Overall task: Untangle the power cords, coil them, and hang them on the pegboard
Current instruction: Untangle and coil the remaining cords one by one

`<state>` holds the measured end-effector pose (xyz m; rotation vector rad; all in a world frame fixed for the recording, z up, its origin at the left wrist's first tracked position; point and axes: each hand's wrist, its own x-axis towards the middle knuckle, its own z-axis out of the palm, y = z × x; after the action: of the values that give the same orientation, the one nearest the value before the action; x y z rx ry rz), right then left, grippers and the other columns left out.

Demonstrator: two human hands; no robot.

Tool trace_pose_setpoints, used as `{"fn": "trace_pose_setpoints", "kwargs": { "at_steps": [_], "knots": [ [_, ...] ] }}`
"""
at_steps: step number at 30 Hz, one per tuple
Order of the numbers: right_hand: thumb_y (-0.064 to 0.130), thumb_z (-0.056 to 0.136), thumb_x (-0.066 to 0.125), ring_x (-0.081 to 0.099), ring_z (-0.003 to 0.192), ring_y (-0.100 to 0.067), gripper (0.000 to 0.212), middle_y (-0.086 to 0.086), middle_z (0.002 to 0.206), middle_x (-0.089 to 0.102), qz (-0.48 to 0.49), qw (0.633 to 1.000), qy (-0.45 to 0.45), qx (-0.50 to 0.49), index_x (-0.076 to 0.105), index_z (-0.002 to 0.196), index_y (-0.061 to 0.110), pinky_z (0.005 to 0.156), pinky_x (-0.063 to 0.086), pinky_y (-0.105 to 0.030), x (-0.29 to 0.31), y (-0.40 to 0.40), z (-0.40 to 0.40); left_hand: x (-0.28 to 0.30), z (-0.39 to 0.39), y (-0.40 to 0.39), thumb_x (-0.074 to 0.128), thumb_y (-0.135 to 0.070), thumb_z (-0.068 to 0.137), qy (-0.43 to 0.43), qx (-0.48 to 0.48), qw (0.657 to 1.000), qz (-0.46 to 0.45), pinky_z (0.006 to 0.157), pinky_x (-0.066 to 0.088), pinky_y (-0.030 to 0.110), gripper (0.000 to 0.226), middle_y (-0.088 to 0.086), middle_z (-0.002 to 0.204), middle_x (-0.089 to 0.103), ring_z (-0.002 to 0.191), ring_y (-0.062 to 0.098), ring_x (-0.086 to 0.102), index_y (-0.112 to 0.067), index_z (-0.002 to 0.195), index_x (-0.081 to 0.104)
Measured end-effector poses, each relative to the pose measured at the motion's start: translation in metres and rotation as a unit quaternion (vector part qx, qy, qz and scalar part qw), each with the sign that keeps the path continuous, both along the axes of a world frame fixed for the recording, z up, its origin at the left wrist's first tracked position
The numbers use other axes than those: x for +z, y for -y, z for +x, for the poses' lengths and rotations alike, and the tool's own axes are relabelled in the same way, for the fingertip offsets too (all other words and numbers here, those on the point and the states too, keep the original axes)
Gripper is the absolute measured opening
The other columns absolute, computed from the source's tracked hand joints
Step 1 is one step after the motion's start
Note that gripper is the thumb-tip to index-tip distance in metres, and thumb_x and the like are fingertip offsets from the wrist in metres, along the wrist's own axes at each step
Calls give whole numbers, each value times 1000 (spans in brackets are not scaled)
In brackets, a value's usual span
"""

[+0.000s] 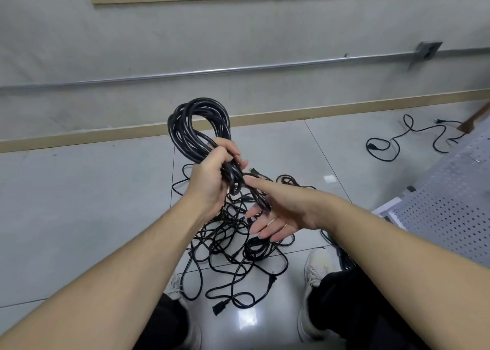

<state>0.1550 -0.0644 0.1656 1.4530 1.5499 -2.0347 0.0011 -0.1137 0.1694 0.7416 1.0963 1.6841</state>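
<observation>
Power cords: one coiled bundle (197, 127), one tangled pile (233, 243), one stray cord (413, 137). Left hand (212, 180) fists the bundle upright; right hand (281, 212) lies open, fingers spread, against its trailing strands.

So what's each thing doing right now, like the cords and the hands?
coiled cord: looped in a bundle, held up off the floor
left hand: grips the coiled cord at its gathered middle
right hand: fingers straight, touching the strands hanging below the coil
tangled cords: messy pile on the floor, not yet coiled
loose cord: lying spread out on the floor, apart from the pile
pegboard: no cord seen hanging on it
</observation>
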Motion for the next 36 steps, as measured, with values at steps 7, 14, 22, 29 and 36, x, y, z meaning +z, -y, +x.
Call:
{"fn": "trace_pose_setpoints", "kwargs": {
  "at_steps": [7, 14, 22, 29, 36],
  "knots": [
    [25, 86, 80, 32, 47, -2, 18, 10, 55, 40, -26, 976, -103, -190, 65, 77, 20, 43, 42, -12, -7, -10, 5, 2, -2, -1, 50, -11, 70, -96, 51, 994, -24, 67, 46, 34, 16, 6, 71, 54, 78, 31, 57, -18, 66, 64],
    [16, 102, 57, 67, 66, -13, 10, 5, 65, 67, 72, 880, -278, -379, 64, 105, 10, 76, 58, -31, -6, -20, -1, 4, -10, -6, 51, -13, 69, -111, 83, 986, -94, 69, 40, 36, 18, 2, 70, 51, 79, 27, 47, -23, 64, 65],
    [36, 104, 53, 60, 87, 5, 13, 35, 89, 63, 452, 862, -171, 150, 63, 108, 43, 87, 44, -18, 2, -12, 17, 2, -40, -7, 56, -12, 94, -238, 130, 950, -155, 72, 45, 28, 28, -2, 84, 61, 84, 21, 55, -30, 87, 77],
    [36, 102, 59, 51, 64, -5, 14, 11, 73, 62, 497, 837, -216, 75, 66, 92, 44, 69, 46, -30, 0, -10, 11, -4, -14, 1, 57, -62, 93, -360, -94, 911, -178, 111, 45, 45, 29, -14, 110, 75, 114, 10, 65, -42, 99, 78],
    [22, 90, 76, 55, 66, -11, 21, -12, 71, 67, 427, 861, -270, -61, 75, 79, 5, 66, 44, -24, 14, -17, 17, 6, 9, 5, 39, -75, 89, -371, -160, 899, -172, 83, 46, 18, 55, -19, 86, 67, 88, 2, 61, -31, 84, 71]
  ]
}}
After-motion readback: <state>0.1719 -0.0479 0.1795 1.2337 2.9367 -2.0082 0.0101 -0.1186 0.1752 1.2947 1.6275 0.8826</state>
